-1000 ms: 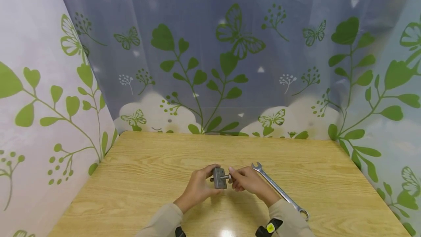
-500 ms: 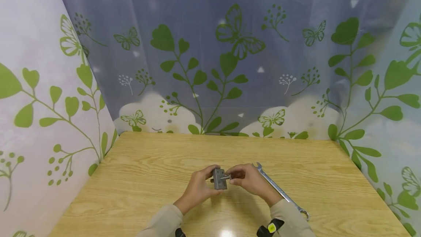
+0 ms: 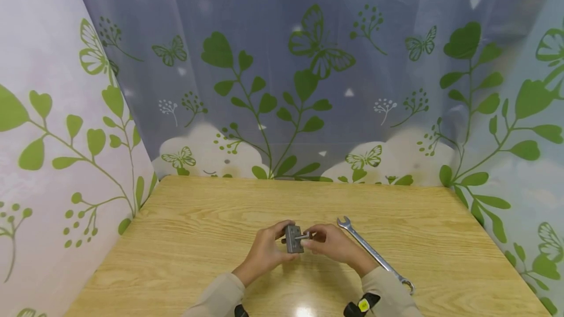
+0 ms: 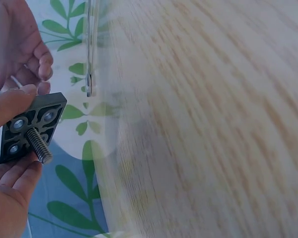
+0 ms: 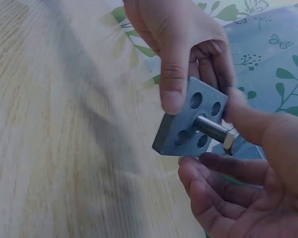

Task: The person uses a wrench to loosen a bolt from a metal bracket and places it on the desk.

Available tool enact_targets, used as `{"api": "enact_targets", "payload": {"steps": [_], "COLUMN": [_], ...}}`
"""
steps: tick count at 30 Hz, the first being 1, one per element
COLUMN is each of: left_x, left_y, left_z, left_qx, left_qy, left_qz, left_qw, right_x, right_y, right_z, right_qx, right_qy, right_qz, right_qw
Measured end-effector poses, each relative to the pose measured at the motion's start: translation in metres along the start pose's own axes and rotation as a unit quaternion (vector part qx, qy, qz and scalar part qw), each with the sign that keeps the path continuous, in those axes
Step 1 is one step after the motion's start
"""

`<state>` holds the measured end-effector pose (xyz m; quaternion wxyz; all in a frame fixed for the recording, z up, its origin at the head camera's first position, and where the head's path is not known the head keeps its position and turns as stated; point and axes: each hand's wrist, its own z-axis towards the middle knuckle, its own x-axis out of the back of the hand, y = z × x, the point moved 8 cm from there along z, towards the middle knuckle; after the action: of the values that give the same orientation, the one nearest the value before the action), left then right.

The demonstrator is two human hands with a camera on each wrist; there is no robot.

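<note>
My left hand [image 3: 263,250] grips a grey square block [image 3: 291,241] by its edges, thumb on one side and fingers on the other. Holes near the corners of the block [image 5: 173,130] show in the right wrist view. A hex bolt [image 5: 214,131] passes through the middle, its head standing out from the face. Its threaded end [image 4: 39,147] sticks out of the ribbed back in the left wrist view. My right hand [image 3: 337,244] is around the bolt head, thumb and fingers spread apart. In the right wrist view, the head shows between those digits without visible contact.
A combination wrench [image 3: 374,253] lies slantwise on the wooden table [image 3: 211,209], just right of my right hand. Patterned curtains [image 3: 273,87] with green leaves and butterflies stand behind the table and along both sides.
The fingers of my right hand have shifted about the bolt head, and the thumb has come closer to the block. My left hand and the block hold still.
</note>
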<state>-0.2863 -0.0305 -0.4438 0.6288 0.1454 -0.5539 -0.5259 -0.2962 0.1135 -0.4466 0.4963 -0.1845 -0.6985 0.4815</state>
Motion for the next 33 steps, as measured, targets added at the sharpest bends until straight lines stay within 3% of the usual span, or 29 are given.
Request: {"api": "enact_targets", "payload": {"steps": [3, 10, 13, 21, 33], "left_x": [0.000, -0.001, -0.001, -0.001, 0.001], "left_y": [0.000, 0.000, -0.001, -0.003, -0.004], "left_z": [0.000, 0.000, 0.000, 0.000, 0.001], "left_qx": [-0.001, 0.003, 0.001, -0.005, 0.002], "left_qy": [0.003, 0.005, 0.002, 0.003, 0.004], "left_qz": [0.000, 0.001, -0.002, -0.008, -0.004], "left_qw": [1.0000, 1.0000, 1.0000, 0.9999, 1.0000], "right_x": [-0.001, 0.004, 0.004, 0.007, 0.006], "right_y": [0.004, 0.006, 0.005, -0.006, -0.005], "right_z": [0.000, 0.000, 0.001, 0.001, 0.001], "right_qx": [-0.027, -0.043, -0.034, 0.044, 0.050], "right_qy": [0.009, 0.050, 0.050, 0.072, 0.068], "right_qz": [0.025, 0.032, 0.026, -0.018, -0.013], "right_qw": [0.999, 0.997, 0.998, 0.996, 0.996]}}
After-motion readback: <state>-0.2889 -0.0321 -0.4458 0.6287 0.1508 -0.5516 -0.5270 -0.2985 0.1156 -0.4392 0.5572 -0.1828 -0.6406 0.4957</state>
